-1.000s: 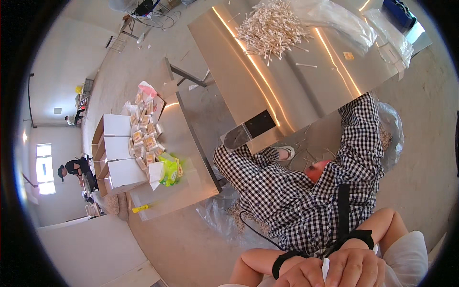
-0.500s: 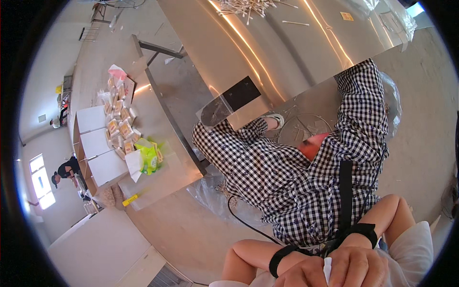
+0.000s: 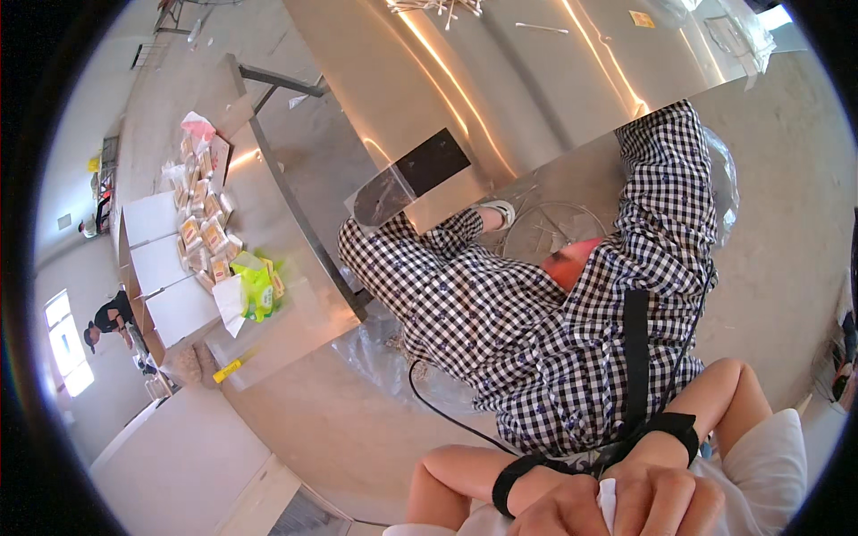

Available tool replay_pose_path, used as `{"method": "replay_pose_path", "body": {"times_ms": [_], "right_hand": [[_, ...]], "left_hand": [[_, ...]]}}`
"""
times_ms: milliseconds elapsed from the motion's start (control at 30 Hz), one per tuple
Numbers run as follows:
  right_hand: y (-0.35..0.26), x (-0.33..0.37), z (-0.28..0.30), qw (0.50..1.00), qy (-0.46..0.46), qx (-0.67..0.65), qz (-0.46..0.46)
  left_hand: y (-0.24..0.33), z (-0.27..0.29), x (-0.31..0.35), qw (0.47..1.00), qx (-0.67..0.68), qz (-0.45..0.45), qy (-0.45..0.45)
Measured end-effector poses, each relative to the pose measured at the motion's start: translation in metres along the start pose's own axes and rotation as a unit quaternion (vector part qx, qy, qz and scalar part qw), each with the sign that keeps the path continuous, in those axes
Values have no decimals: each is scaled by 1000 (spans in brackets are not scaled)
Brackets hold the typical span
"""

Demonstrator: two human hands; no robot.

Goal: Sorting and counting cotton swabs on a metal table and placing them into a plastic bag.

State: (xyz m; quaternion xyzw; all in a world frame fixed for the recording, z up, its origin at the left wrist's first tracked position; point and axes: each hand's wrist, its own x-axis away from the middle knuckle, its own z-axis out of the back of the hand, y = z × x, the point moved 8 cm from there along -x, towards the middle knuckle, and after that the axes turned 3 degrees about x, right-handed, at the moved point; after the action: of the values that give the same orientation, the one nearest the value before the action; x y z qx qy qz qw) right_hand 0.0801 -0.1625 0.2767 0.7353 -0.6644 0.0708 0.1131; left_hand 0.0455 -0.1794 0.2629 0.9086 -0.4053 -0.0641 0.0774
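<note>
My left hand (image 3: pixel 556 511) and my right hand (image 3: pixel 663 498) are drawn in close to my body at the lower edge, side by side with knuckles up. Both have bent fingers, and their tips are hidden or cut off by the frame edge. A narrow white strip (image 3: pixel 608 502), perhaps paper or cloth, shows between the hands, against the fingers of the right one. A black band circles each wrist. What the left fingers hold, if anything, cannot be seen. My lap lies beyond, in black and white checked cloth (image 3: pixel 536 339).
Ahead stands a metal table (image 3: pixel 536 89) with cotton swabs (image 3: pixel 438 7) and a black-and-clear flat piece (image 3: pixel 429 165) at its edge. On a left table are small packs (image 3: pixel 210 232), a green packet (image 3: pixel 257 286), white boxes (image 3: pixel 170 268) and a yellow tube (image 3: pixel 228 371). A person (image 3: pixel 112 317) is far left.
The tables and lap have shifted slightly left and up in the picture as the view turned. Both hands stay together at the lower edge, with the white strip still between them.
</note>
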Motion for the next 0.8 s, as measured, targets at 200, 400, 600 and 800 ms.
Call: {"method": "replay_pose_path", "body": {"times_ms": [200, 400, 600, 800], "right_hand": [[-3, -7, -12, 998, -36, 49, 36], [-14, 1, -15, 991, 0, 133, -24], [8, 20, 10, 997, -5, -22, -79], [-5, 0, 5, 977, -55, -191, -81]], "left_hand": [[0, -9, 1, 1000, -9, -27, -11], [8, -11, 6, 998, -49, -30, -36], [9, -10, 10, 992, -79, -4, -96], [7, -4, -21, 986, -107, 36, -125]]}}
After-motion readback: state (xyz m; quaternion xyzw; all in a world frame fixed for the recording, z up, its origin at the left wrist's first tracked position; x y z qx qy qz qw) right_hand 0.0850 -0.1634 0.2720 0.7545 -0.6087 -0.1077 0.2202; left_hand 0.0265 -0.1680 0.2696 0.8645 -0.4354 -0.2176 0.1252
